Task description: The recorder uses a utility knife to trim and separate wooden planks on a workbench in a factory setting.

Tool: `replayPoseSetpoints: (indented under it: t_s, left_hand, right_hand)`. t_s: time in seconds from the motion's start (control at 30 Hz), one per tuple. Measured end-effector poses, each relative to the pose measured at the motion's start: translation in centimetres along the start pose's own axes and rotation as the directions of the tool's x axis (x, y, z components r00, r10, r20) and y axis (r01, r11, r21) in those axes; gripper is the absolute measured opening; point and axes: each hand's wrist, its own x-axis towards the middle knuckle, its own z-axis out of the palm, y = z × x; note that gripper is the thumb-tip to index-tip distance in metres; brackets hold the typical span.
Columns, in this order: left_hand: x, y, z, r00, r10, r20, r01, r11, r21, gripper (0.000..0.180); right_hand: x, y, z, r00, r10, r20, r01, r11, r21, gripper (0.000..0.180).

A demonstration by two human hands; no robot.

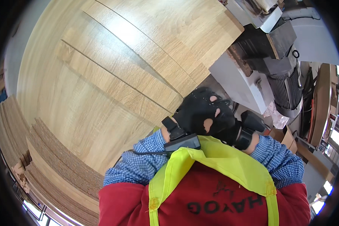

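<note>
Both my hands wear worn black gloves, with skin showing through holes in them. My left hand [191,110] and my right hand [226,126] are close together in front of my chest, overlapping so that one glove is hard to part from the other. Their fingers are bunched or hidden, and nothing held can be made out. Just beyond my left hand lie the near ends of long light wood-grain strips [139,84], side by side with narrow dark gaps between them. Dark straps with small black devices sit on both wrists.
Large wood-grain panels [98,109] spread out on the left and ahead. Stacked boards [60,158] with rough chipboard edges stand at the left. At the right are a white machine housing [241,86] and a ribbed dark motor [286,86]. Tall brown boards [322,101] lean farther right.
</note>
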Motion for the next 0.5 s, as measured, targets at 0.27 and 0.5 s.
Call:
replayPoseSetpoints:
  t_s: [0.27,0.5]
  left_hand:
    - [-0.5,-1.1,2.3,0.997,-0.051,-0.059,0.06,0.985,0.161,0.041]
    - [0.0,-0.2,0.9,0.985,-0.023,-0.169,0.03,0.999,0.04,0.041]
  right_hand:
    - [-0.3,0.6,0.4,0.997,0.072,-0.037,-0.062,0.972,0.225,0.028]
    - [0.1,-1.1,1.1,0.978,0.148,-0.15,-0.127,0.982,0.136,0.007]
